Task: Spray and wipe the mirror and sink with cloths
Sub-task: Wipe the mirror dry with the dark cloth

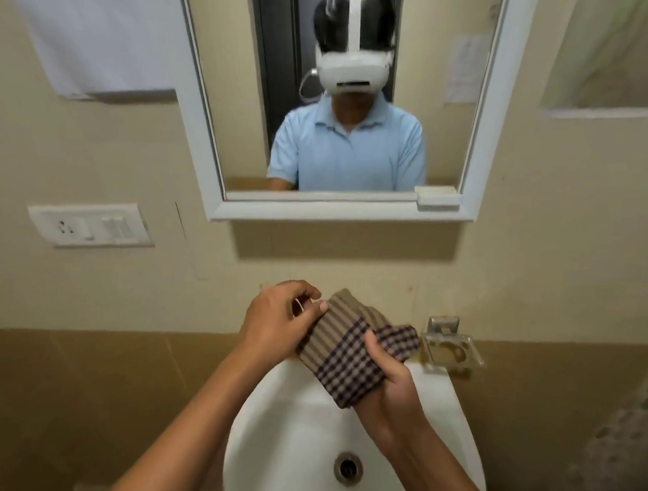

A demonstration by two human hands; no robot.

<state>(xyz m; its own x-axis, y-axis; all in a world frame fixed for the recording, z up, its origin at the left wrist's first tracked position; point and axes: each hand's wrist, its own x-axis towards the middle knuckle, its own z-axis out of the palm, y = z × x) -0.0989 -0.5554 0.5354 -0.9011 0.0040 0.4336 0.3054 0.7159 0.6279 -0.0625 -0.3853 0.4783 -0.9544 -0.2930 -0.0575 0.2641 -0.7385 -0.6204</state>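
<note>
A folded cloth (pixel 350 349), brown-striped on one part and dark-checked on the other, is held above the back of the white sink (pixel 284 423). My left hand (pixel 277 318) pinches its upper left corner between thumb and fingers. My right hand (pixel 388 384) grips its lower right part from underneath, thumb on top. The sink's drain (pixel 348 467) lies below my hands; the tap is hidden behind the cloth. The white-framed mirror (pixel 236 101) hangs on the wall above and reflects a person in a light blue shirt wearing a headset. No spray bottle is in view.
A clear soap dish (pixel 451 350) on a metal bracket is fixed to the wall right of the sink. A white socket and switch plate (pixel 90 226) sits left of the mirror. A small white box (pixel 436 197) rests on the mirror's ledge. A wall niche (pixel 603 88) is at upper right.
</note>
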